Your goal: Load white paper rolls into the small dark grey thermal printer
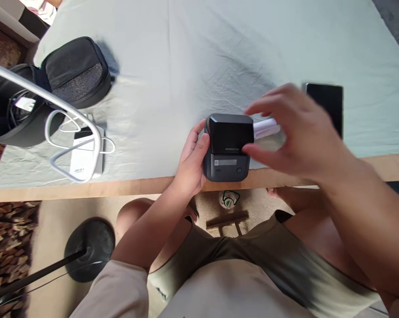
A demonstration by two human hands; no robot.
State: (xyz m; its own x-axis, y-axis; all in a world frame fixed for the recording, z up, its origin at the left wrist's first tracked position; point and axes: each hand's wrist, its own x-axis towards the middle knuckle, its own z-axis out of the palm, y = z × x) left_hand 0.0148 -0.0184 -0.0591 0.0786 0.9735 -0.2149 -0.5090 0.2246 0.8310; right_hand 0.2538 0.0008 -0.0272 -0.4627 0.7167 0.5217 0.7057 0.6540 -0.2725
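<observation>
Head view: a table (219, 53) covered in pale cloth. Near its left edge lies a black pouch (77, 70). At the near edge stands a small dark printer (227, 148); the left hand (191, 161) clasps its left side. The right hand (295, 132), blurred, fingers spread, touches its right side beside a white paper strip (267, 128).

A home: sheet-covered table (219, 53), patterned rug (7, 238)
</observation>
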